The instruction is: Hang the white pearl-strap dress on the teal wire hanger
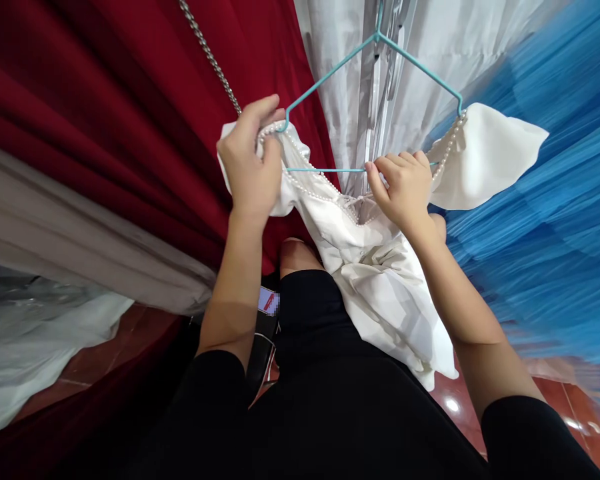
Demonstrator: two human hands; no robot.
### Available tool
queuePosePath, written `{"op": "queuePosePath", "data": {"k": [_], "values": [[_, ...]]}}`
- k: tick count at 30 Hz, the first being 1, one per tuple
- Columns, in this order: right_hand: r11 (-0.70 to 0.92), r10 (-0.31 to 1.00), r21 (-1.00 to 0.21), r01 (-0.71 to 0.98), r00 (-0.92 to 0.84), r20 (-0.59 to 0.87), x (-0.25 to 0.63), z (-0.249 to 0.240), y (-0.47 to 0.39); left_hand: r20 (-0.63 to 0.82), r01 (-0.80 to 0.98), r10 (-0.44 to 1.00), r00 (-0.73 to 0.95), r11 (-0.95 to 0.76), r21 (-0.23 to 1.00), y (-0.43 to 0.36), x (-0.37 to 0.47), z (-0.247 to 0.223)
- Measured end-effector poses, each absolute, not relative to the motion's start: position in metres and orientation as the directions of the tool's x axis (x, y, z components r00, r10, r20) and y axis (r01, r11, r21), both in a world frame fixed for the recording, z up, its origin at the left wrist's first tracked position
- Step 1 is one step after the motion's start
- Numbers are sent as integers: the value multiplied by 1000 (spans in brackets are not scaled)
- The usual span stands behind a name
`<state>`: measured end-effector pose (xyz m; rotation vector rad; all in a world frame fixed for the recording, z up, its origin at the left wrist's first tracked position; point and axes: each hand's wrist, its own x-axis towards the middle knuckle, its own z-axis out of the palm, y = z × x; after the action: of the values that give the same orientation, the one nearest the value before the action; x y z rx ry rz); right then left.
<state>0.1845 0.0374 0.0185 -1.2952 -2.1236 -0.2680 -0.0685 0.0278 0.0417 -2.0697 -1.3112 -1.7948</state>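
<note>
A light teal wire hanger carries a white dress with pearl beading along its neckline. My left hand is curled around the dress's left shoulder, thumb and fingers on either side of the beaded edge, close to the hanger's left end. Gripping the hanger's lower bar, my right hand has its fingers folded over it. On the right, a white sleeve flares out from the hanger's other end. The dress's lower part hangs crumpled over my lap.
Red fabric hangs at left, with a metal chain in front. White fabric and metal poles stand behind the hanger. Blue tulle fills the right. Plastic-covered white fabric lies low at left, above red floor tiles.
</note>
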Motion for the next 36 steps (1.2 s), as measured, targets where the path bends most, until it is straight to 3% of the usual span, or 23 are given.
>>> {"op": "queuePosePath", "data": {"k": [4, 6, 11, 14, 16, 18, 20, 24, 28, 30, 34, 36], "values": [[527, 714, -149, 837, -341, 612, 189, 20, 38, 938, 672, 308, -157, -663, 330, 35, -104, 57], [543, 707, -157, 825, -349, 615, 190, 21, 38, 930, 691, 268, -250, -624, 365, 32, -119, 53], [577, 702, -192, 794, -363, 612, 187, 21, 35, 757, 638, 495, -426, -429, 639, 10, -116, 0], [582, 709, -208, 786, -365, 603, 181, 21, 36, 694, 592, 693, -198, -479, 648, -11, -80, -23], [570, 719, -206, 796, -361, 594, 178, 21, 36, 765, 577, 643, 25, -634, 514, -21, -52, -19], [551, 730, -192, 812, -357, 583, 179, 22, 33, 830, 588, 546, 114, -710, 387, -23, -30, -1], [540, 737, -174, 824, -362, 571, 182, 24, 28, 812, 666, 569, 132, -657, 353, -17, -18, 17], [562, 708, -189, 805, -350, 613, 193, 29, 15, 620, 813, 763, 182, -472, 342, 0, -11, 25], [486, 505, -196, 852, -90, 858, 210, 42, 17, 643, 854, 742, 191, -448, 265, 7, -10, 7], [452, 432, -208, 868, -9, 902, 225, 51, 27, 644, 857, 738, 201, -450, 249, 8, -12, 4], [454, 619, -302, 838, -53, 783, 266, 72, 55, 592, 874, 781, 199, -415, 253, 10, -16, 11], [508, 593, -325, 798, -50, 803, 286, 81, 70, 567, 874, 801, 192, -402, 272, 9, -19, 16]]}}
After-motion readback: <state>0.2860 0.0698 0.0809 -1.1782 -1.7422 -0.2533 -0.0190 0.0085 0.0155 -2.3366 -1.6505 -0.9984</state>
